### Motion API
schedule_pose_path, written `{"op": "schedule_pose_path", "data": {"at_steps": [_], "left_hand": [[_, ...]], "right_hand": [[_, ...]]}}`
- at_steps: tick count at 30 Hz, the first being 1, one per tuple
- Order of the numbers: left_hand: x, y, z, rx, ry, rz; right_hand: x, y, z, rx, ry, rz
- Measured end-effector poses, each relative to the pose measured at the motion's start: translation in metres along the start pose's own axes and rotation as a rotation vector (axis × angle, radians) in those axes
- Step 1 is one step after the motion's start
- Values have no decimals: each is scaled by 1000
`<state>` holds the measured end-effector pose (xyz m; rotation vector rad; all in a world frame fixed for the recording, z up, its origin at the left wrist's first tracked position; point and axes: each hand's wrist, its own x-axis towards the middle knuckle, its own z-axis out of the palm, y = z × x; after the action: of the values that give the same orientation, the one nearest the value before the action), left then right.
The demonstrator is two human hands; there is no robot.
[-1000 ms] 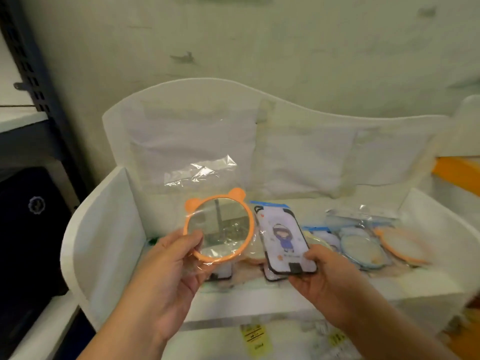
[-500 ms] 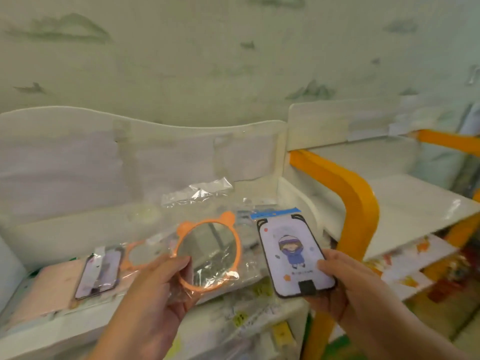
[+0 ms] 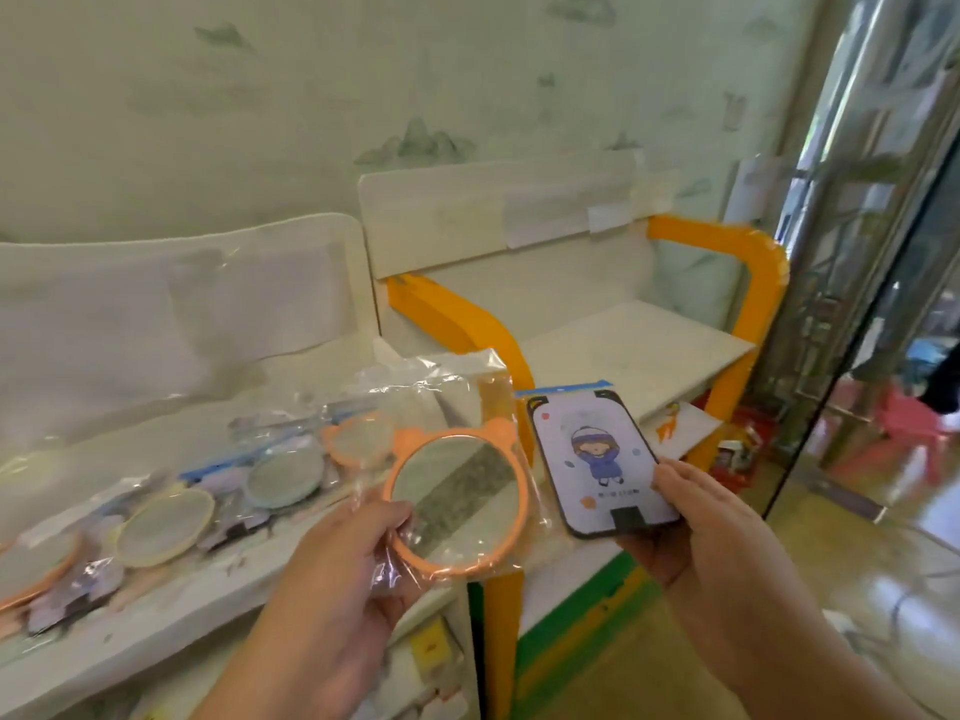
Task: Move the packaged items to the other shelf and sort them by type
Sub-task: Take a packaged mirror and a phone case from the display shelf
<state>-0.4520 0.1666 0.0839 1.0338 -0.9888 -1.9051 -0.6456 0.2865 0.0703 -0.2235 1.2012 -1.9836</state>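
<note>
My left hand (image 3: 337,574) grips an orange bear-eared round mirror (image 3: 457,498) in a clear plastic bag by its lower left rim. My right hand (image 3: 696,517) holds a packaged phone case (image 3: 597,459) with a cartoon figure on it, thumb on its lower right edge. Both items hang in the air between the white shelf (image 3: 218,600) on the left and the orange-framed shelf (image 3: 623,350) on the right. Several more packaged round mirrors (image 3: 283,475) and phone cases lie on the white shelf.
The orange-framed shelf has a bare white top board and orange side posts (image 3: 763,304). A glass door with a metal frame (image 3: 852,252) stands at the far right. Papers and small items lie on the lower level beneath the orange shelf.
The view has swung right, from the white shelf toward the orange-framed shelf. Both hands have carried the mirror and the phone case along, still held the same way.
</note>
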Motion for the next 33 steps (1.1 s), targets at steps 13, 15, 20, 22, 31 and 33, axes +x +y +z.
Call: {"op": "schedule_pose_path", "data": {"at_steps": [13,15,20,22,31,33], "left_hand": [[144,-51,182,28,-217,-232],[168,-61,200,45,-129,-254],[198,-78,230,20,67,-266],[206,-83,239,7,125,-223],[279,-128,245,-22,476,-40],[301,-137,243,2,538,-34]], "right_hand": [[176,-80,-96,-43,229,-77],[200,-88,-101,-57,234,-74],[245,-99,-104,-98,241,-19],[267,-102,-104,-137,263,0],[390,-89,-110,-348,36,172],[416,-82,-108,-471,-77,199]]}}
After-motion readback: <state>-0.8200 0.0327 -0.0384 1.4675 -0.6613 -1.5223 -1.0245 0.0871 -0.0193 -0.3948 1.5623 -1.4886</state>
